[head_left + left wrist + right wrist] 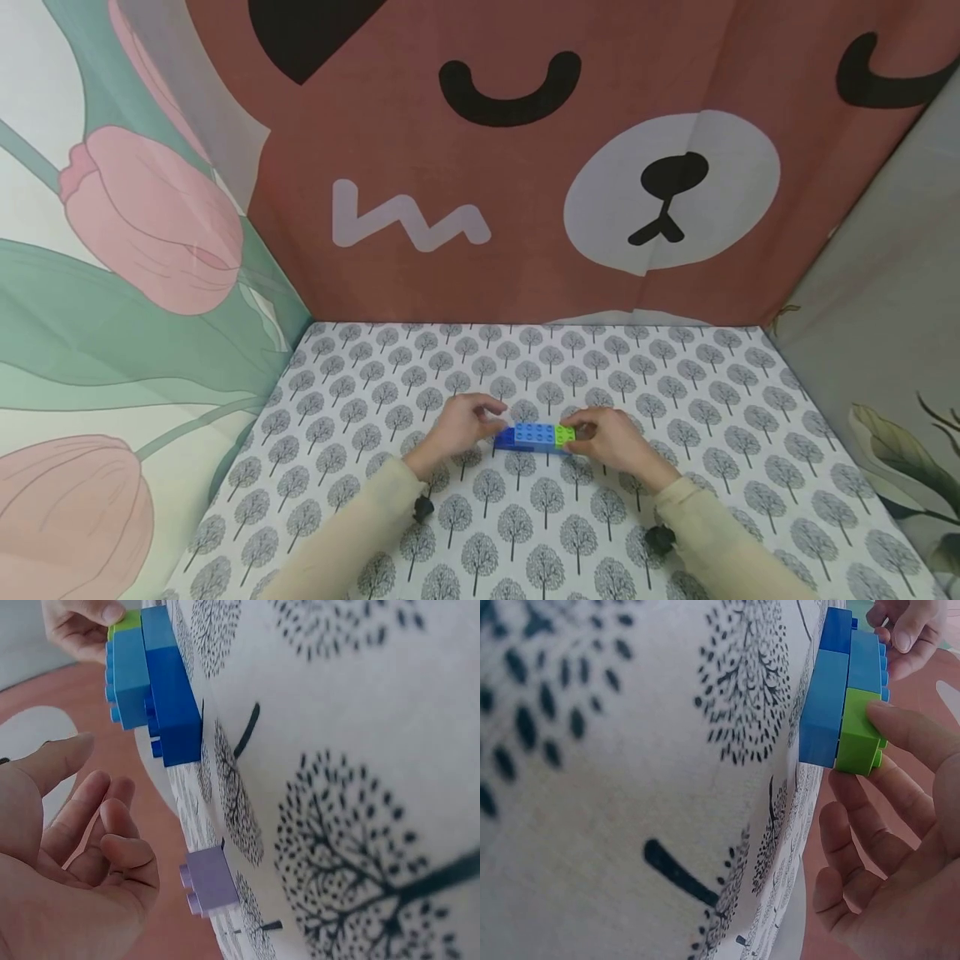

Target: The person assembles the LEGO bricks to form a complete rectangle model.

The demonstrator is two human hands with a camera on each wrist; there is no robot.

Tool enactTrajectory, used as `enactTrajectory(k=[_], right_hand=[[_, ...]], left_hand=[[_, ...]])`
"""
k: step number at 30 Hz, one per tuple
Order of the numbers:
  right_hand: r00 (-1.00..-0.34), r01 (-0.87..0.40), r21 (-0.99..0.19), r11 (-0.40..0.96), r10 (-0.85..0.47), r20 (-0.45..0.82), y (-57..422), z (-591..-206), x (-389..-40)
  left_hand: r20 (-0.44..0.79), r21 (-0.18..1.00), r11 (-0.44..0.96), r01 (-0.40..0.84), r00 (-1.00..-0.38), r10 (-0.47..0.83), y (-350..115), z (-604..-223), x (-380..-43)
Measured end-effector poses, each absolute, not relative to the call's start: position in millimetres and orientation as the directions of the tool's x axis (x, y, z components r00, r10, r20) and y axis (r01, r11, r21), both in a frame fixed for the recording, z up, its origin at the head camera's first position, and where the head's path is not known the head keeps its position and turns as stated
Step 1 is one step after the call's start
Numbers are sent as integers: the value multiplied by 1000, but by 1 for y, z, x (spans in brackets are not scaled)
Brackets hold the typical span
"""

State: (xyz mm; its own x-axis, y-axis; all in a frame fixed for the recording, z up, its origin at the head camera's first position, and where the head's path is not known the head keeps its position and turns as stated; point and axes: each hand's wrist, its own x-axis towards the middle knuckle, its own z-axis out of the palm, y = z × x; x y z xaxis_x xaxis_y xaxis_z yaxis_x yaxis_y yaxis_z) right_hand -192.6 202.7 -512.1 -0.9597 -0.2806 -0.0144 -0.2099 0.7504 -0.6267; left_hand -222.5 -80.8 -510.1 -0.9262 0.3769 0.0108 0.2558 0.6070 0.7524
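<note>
A low stack of toy building bricks lies on the tree-patterned cloth: a dark blue brick (174,705) and a mid-blue brick (824,709) below, a light blue brick (534,432) and a lime green brick (859,733) on top. My right hand (617,439) pinches the green brick at the stack's right end, thumb on one side and fingers on the other. By the dark blue end is my left hand (459,429), its fingers loosely bent and holding nothing. A small purple brick (213,881) sits near the left fingers in the left wrist view; the head view does not show it.
White cloth with dark trees (515,525) covers the table. Behind it hangs a brown bear-face curtain (420,283). A tulip-print curtain (150,217) closes the left side, and a grey leaf-print curtain (862,292) the right.
</note>
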Motion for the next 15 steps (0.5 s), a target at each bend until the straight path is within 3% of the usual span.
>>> enactTrajectory(k=[15], right_hand=[[-959, -199, -652, 731, -281, -23, 204, -513, -193]], left_hand=[[8, 790, 593, 156, -970, 245, -111, -511, -232]])
